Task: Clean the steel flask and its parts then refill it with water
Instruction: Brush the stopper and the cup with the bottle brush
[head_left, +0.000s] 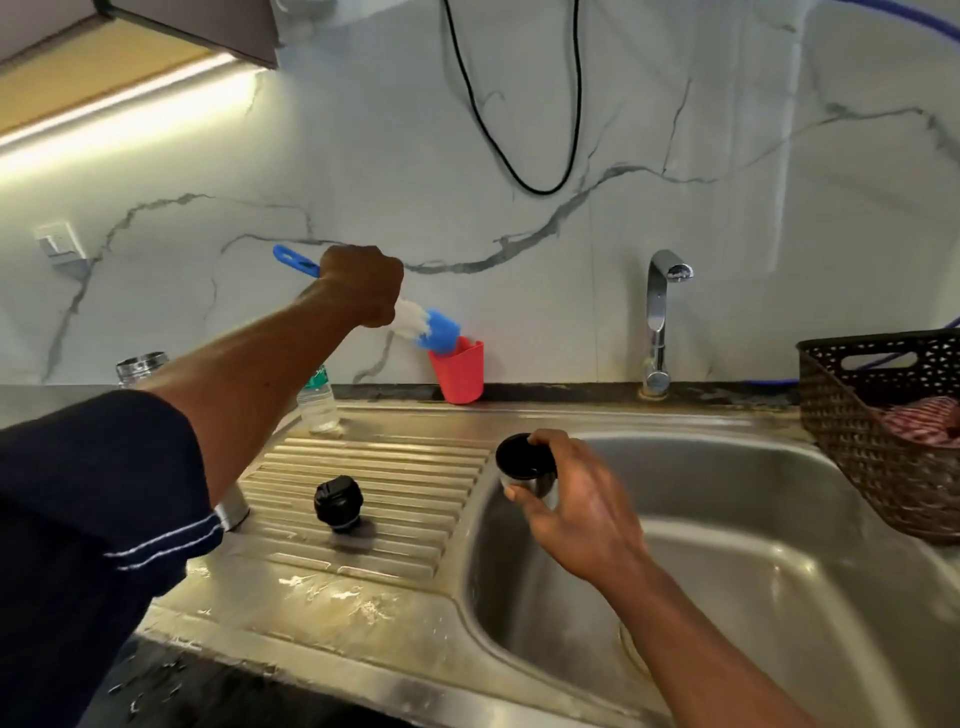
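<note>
My left hand (363, 286) grips a bottle brush (431, 327) with a blue handle and blue and white bristles; the bristle end is at the rim of a red cup (460, 371) by the wall. My right hand (571, 499) holds the steel flask cup (524, 462), black inside, over the left edge of the sink basin (753, 545). A black stopper (337, 503) stands on the ribbed drainboard (405, 483). The steel flask body (231, 512) is mostly hidden behind my left arm.
A steel tap (658, 317) rises behind the basin. A dark woven basket (883, 431) holding a red striped cloth sits at the right. A small plastic water bottle (318, 400) and a glass jar (139, 366) stand at the back left. A black cable hangs on the wall.
</note>
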